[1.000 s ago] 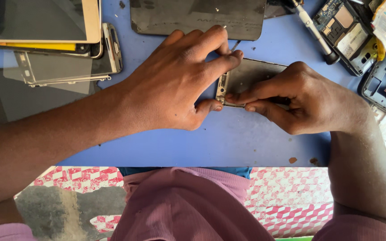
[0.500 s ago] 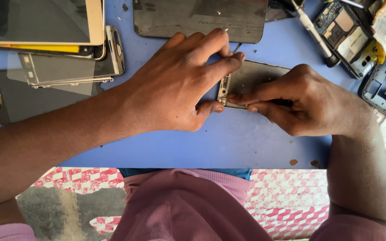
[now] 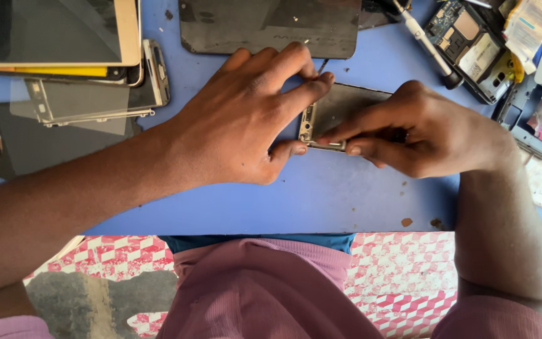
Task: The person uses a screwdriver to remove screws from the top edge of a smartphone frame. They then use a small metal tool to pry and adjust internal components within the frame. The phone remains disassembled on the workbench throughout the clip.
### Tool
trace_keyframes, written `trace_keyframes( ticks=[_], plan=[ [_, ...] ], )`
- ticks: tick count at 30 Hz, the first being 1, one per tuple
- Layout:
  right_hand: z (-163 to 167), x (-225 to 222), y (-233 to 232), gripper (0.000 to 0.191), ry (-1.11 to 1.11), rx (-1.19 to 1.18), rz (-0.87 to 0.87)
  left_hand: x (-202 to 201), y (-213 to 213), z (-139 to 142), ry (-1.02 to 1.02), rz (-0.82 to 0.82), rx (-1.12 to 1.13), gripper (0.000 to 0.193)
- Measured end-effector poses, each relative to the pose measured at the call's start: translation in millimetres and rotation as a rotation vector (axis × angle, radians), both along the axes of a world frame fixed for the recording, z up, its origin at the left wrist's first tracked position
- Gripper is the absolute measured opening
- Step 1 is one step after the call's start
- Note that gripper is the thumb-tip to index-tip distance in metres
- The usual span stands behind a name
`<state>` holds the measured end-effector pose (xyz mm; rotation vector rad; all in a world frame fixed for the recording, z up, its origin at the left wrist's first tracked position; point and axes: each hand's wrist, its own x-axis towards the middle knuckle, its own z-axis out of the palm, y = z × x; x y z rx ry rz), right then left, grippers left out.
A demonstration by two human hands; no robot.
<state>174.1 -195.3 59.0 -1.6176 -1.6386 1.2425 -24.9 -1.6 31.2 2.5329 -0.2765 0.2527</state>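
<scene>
Left hand (image 3: 239,119) pinches, steadies dark flat metal-edged phone frame (image 3: 340,110) on blue table (image 3: 321,194); right hand (image 3: 421,129) closed, fingertips prying near edge. Next: careful, even lift.

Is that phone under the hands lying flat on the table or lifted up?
Flat. The phone rests on the blue table, with the left hand and right hand pressing its near edge.

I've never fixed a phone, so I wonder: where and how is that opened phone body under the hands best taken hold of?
Probably by its thin edges. The phone body lies flat on the blue table, so its face offers nothing to pinch. The left hand clamps the near end from the left, finger on one edge, thumb on the other; the right hand pinches the lower rim from the right.
</scene>
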Motion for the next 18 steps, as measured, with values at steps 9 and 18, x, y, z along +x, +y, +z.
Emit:
trace_keyframes(
  ticks=[9, 18],
  plan=[
    [-4.1, 20.9, -17.3, 0.02, 0.727, 0.206, -0.552, -0.7, 15.7, -5.4, -0.043, -0.074, -0.093, 0.076],
    [-19.7, 6.6, -8.1, 0.029, 0.55, 0.313, -0.337, 1.8, 12.9, -16.5, -0.072, -0.069, -0.092, 0.097]
  ],
)
